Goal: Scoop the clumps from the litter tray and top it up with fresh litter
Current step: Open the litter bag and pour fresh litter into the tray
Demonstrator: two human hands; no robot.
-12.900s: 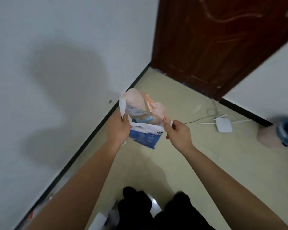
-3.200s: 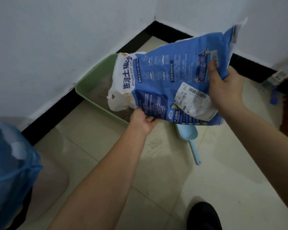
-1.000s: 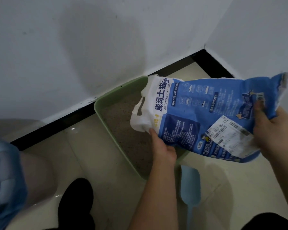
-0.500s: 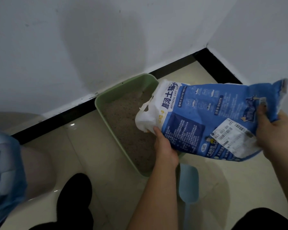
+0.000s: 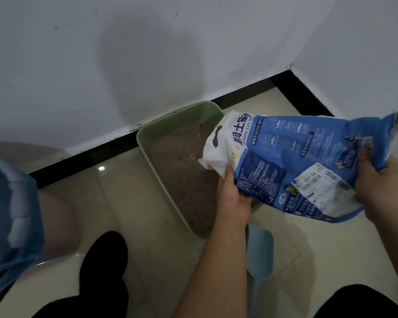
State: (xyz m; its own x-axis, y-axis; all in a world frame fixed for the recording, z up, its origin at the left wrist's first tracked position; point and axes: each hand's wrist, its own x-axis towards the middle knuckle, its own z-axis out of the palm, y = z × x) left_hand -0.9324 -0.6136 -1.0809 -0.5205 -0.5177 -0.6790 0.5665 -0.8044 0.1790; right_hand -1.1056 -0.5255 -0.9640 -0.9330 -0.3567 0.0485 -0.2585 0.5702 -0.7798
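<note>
A green litter tray (image 5: 145,143) sits against the wall's black skirting, its long axis running away from the person — directly beneath a blue litter bag (image 5: 292,161) held tilted, mouth down. The left hand (image 5: 233,196) clasps the bag near its white mouth, nearer the tray; the right hand (image 5: 381,187) grips the raised bottom end. A blue scoop (image 5: 260,251) lies on the floor just beside the tray.

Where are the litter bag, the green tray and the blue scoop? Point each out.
litter bag (image 5: 292,157), head view, on its blue printed face.
green tray (image 5: 161,128), head view, on the far rim.
blue scoop (image 5: 261,251), head view, on its bowl, on the floor.
</note>
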